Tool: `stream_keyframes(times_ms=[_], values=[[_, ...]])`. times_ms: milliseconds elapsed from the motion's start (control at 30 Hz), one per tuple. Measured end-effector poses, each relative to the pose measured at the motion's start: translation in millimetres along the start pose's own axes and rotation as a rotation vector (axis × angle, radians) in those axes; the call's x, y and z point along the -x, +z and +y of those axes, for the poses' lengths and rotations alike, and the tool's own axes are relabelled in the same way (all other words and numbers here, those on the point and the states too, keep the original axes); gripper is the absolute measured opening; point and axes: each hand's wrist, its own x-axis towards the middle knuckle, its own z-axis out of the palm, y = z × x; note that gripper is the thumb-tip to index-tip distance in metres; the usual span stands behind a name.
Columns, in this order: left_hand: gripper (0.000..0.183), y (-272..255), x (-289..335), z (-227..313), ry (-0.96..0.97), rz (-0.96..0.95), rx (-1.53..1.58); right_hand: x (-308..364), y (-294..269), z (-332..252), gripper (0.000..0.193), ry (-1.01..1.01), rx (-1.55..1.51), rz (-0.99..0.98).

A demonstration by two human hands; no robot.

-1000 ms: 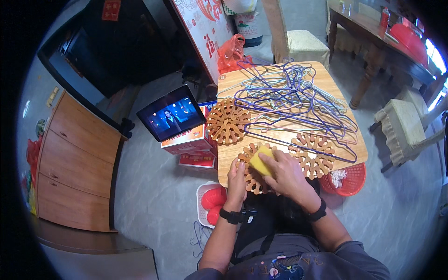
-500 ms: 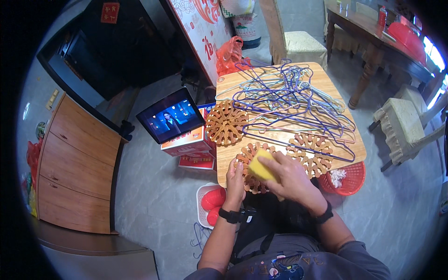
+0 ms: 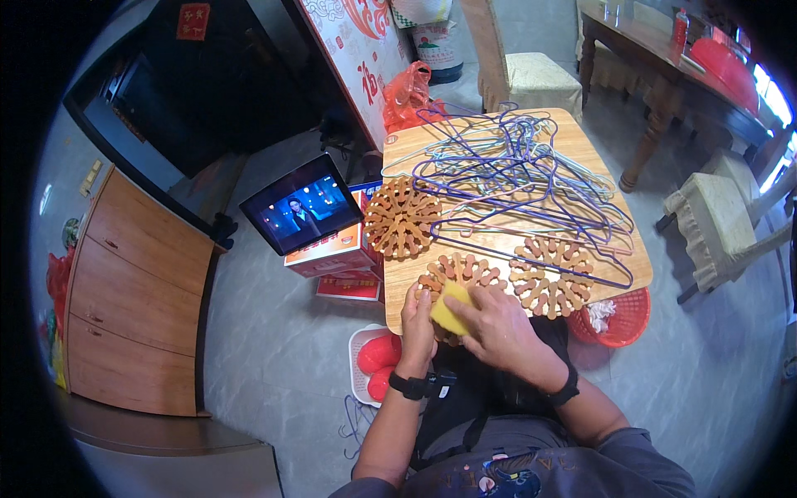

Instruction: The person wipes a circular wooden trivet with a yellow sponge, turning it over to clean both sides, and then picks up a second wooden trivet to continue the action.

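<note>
At the near edge of the table my left hand (image 3: 418,324) is closed on the left rim of a round openwork wooden trivet (image 3: 466,270). My right hand (image 3: 503,326) grips a yellow sponge (image 3: 452,309), which is pressed against the trivet's near half. The sponge and fingers hide that part of the trivet. A second wooden trivet (image 3: 551,278) lies flat to the right, with one hanger's corner across it. Further left rests another trivet (image 3: 403,217), denser-looking, perhaps stacked. Behind them spreads a tangled heap of blue, pale and pink clothes hangers (image 3: 523,178).
The small wooden table (image 3: 618,264) has rounded corners. Left of it, a tablet (image 3: 300,205) plays video on red-and-white boxes (image 3: 328,256). A white basket (image 3: 359,373) with red items and a red basket (image 3: 627,319) stand low beside the table. Chairs (image 3: 541,79) stand beyond.
My right hand and the sponge have slid a little left and toward me over the trivet, baring more of its far side. My left hand has hardly moved.
</note>
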Motion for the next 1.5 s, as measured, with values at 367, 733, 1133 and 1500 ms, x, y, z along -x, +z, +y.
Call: stream_keyframes(times_ms=[367,733,1133,1500], values=[[0.039,-6,-3,-2,0.059,-0.071,-0.045,23,-16,18,0.056,-0.027,-0.129,-0.069],[0.038,3,4,10,0.060,-0.083,-0.056,-12,9,32,0.060,0.170,-0.005,0.042],[0.040,5,6,12,0.052,-0.069,-0.074,-11,7,29,0.057,0.171,-0.010,0.070],[0.040,1,2,5,0.089,-0.080,-0.065,-11,11,30,0.046,0.108,-0.023,0.228]])
